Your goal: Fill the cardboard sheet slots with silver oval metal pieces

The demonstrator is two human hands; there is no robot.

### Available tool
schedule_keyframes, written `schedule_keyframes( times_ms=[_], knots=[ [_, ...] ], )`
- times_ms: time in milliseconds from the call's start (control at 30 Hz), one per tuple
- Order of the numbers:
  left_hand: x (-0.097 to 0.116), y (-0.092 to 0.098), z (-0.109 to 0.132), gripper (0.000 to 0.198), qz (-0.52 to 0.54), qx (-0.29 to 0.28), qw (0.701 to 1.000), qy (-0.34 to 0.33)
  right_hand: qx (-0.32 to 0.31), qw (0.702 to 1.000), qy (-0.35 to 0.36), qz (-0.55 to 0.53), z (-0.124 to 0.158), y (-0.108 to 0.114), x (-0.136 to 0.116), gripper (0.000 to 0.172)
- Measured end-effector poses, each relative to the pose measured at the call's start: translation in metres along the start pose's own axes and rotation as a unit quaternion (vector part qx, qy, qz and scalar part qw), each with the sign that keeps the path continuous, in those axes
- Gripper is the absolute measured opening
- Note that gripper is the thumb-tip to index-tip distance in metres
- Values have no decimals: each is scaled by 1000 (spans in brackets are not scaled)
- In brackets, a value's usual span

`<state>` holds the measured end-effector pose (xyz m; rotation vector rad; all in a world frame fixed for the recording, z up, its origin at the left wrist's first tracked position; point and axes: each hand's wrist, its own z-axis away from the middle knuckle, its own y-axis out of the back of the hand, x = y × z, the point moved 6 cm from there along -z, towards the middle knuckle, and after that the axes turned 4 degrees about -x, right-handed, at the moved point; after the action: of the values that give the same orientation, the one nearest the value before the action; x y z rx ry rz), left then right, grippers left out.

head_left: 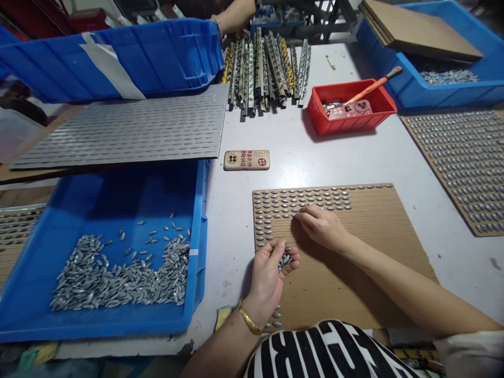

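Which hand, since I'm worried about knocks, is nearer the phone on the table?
The right hand is nearer, on the cardboard sheet, the phone ahead to its left. The left hand, cupping metal pieces, sits farther back, almost straight behind the phone.

White worktable [299,136], phone [247,160] (face down), red bin [354,125], cardboard sheet [326,299]

A strip of white table [230,236] runs between the blue crate [201,220] and the cardboard sheet [354,294], and is passable by the left hand [270,278]. Further up, a phone [247,160] lies across that strip, seemingly the only obstacle before the rows of metal strips [263,71].
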<state>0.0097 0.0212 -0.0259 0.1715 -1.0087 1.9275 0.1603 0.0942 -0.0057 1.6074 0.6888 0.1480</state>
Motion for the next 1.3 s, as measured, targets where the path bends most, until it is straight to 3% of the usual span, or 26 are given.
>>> schedule_keyframes(
  times_ms=[100,200,333,533,633,733,833,967,1067,1300],
  knots=[
    [-1,1,-2,27,4,2,1000,-15,7,987,-7,-160,3,18,-18,16],
    [1,2,-2,27,5,18,999,-39,-37,965,22,-257,7,27,-45,17],
    [0,-1,-2,25,-5,20,998,-57,-55,981,67,-171,11,24,-66,21],
    [-9,-8,-2,19,-1,-8,999,-34,-120,988,95,4,18,14,-69,25],
    [-11,-9,0,19,-6,-9,1000,-16,-134,988,71,-21,21,18,-60,27],
    [-7,-8,0,23,-17,3,1000,-18,-111,980,-11,-163,22,25,-34,18],
    [-5,-9,-1,30,-45,7,999,-11,-63,942,-135,-302,27,21,5,11],
    [-10,-12,-4,32,-67,12,998,-3,-3,908,-223,-356,32,4,37,12],
    [-14,-13,-5,31,-57,10,998,5,43,907,-229,-350,28,-5,41,11],
    [-18,-12,-5,28,-43,-1,999,34,72,954,-163,-241,14,-6,29,12]
  ],
)
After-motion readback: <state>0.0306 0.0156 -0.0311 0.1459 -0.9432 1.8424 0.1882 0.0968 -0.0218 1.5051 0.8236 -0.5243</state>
